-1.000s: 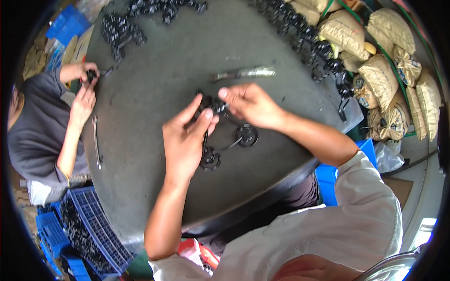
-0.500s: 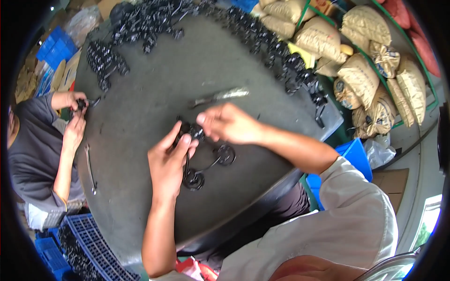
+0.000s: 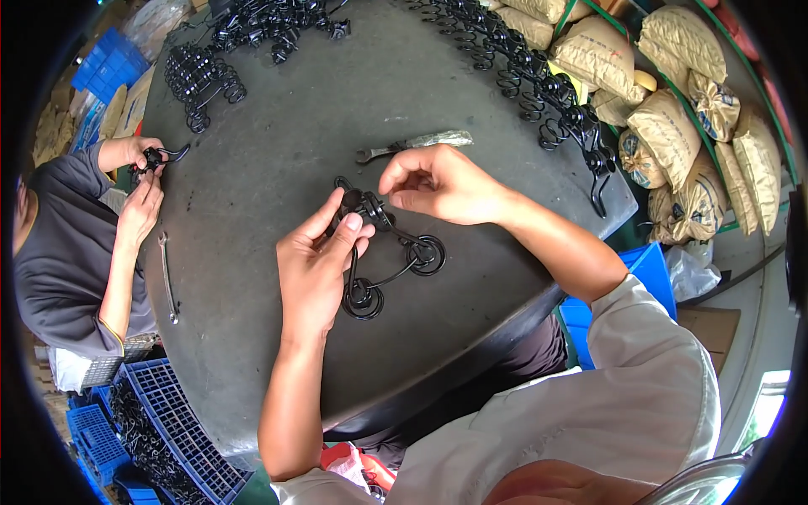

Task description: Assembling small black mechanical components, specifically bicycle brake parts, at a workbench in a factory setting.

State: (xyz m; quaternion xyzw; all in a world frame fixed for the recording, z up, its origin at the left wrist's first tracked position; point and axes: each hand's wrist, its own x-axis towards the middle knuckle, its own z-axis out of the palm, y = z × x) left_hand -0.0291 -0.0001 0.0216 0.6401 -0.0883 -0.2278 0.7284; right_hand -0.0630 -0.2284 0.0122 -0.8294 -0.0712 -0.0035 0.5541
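My left hand (image 3: 318,265) is closed around a black spring-wire part with a clamp-like middle (image 3: 366,210), pinching it between thumb and fingers. Two coiled loops of this part, a near coil (image 3: 363,299) and a right coil (image 3: 426,255), lie toward me on the table and are joined by a wire. Just right of the clamp, my right hand (image 3: 450,185) hangs with loosely curled fingers, a gap between thumb and forefinger. Nothing shows in it, and it is apart from the part. Behind it lies an open-ended wrench (image 3: 379,154) with a wrapped handle.
Black spring parts are heaped at the table's far left (image 3: 202,80) and lined along its right edge (image 3: 539,84). A second wrench (image 3: 167,278) lies near the left edge, beside a co-worker's hands (image 3: 143,181). Sacks (image 3: 665,126) and a blue bin (image 3: 644,273) stand right.
My right hand has drawn back from the clamp, and its fingers have come off it. My left hand keeps its hold. The whole view has shifted slightly.
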